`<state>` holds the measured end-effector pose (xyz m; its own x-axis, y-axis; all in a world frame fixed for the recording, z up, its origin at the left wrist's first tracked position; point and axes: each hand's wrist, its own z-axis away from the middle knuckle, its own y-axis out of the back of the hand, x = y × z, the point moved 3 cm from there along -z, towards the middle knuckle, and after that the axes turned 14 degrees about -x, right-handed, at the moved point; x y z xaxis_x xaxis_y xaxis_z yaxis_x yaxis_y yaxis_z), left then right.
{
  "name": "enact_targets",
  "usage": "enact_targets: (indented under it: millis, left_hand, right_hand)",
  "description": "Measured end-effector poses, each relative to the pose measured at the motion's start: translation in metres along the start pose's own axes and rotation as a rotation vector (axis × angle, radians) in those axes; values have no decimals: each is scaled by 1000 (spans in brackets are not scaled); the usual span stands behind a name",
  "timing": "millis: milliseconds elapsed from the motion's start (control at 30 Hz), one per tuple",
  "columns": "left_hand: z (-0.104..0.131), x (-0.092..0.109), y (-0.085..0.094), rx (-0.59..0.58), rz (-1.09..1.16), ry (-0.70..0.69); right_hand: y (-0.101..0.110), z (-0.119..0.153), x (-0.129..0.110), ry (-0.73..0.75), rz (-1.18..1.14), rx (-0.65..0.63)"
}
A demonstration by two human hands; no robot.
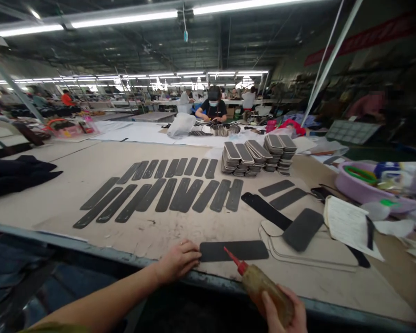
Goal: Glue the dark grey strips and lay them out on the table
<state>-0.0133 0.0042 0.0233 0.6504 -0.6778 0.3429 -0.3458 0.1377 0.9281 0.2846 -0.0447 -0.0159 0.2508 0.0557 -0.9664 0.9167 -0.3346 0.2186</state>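
1. Lower centre: the left hand (180, 260) lies with fingers close together, fingertips at the left end of the dark strip (234, 251); I cannot tell if it pinches.
2. Lower right: the right hand (288, 311) wraps the bottle (267, 292), its red nozzle over the strip, covering part of it.
3. Right of the strip, a dark panel (303, 230) overlaps pale sheets (307, 254).
4. Centre: 2 rows of grey pieces (182, 196).
5. Upper right of centre: stacked pieces (254, 152).
6. Right edge: a purple basin (347, 186).
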Motion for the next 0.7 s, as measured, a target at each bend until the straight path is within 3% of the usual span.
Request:
enact_targets:
  millis: [133, 233, 333, 467, 700]
  left_hand:
    - [2, -1, -6, 1, -7, -40]
    - [2, -3, -14, 13, -30, -58]
    - [2, -6, -20, 22, -44, -63]
    - [3, -6, -21, 17, -65, -41]
    - [2, -2, -15, 2, -31, -43]
  right_hand:
    - [-21, -5, -19, 391, 264, -87]
    - [-38, -5, -39, 546, 314, -147]
    - [-51, -2, -50, 619, 319, -206]
    - [-60, 0, -48, 653, 338, -251]
    - [-52, -5, -41, 627, 375, -232]
